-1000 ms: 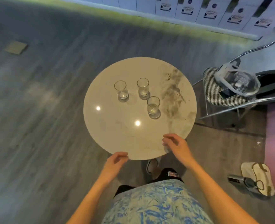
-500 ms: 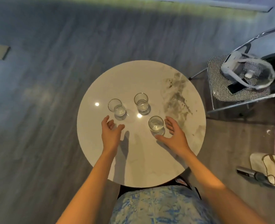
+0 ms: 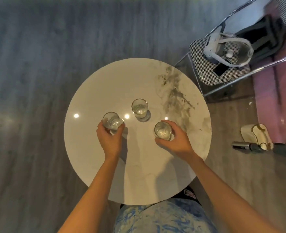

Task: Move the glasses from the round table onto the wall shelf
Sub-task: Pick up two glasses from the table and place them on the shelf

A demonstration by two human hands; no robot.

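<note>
Both hands are closed around glasses on the round table point(image 3: 95, 162). Left hand point(image 3: 109, 140): fingers and thumb curled about the lower wall of the left glass point(image 3: 111, 121), thumb on its right side, fingers on its left. Right hand point(image 3: 176, 140): thumb on the near-left side of the right glass point(image 3: 162, 130), fingers wrapped round the far and right side. Whether either glass is lifted clear of the tabletop cannot be told; the left glass appears slightly tilted.

Third glass point(image 3: 139, 108): upright, untouched, on the table just beyond and between the two held glasses, apart from both. All three are clear tumblers near the table's centre.

Table surface: pale marble finish with a dark veined patch on the far-right portion; three bright light reflections near the glasses.

Surroundings: grey wood-grain floor. Chair point(image 3: 206, 76) with chrome frame and houndstooth seat stands to the far right, carrying a white headset point(image 3: 213, 49) and a dark phone point(image 3: 220, 70). A pale slipper point(image 3: 256, 135) and a dark cylindrical object point(image 3: 246, 146) lie on the floor to the right. A blue patterned garment point(image 3: 155, 217) shows at the near edge.
</note>
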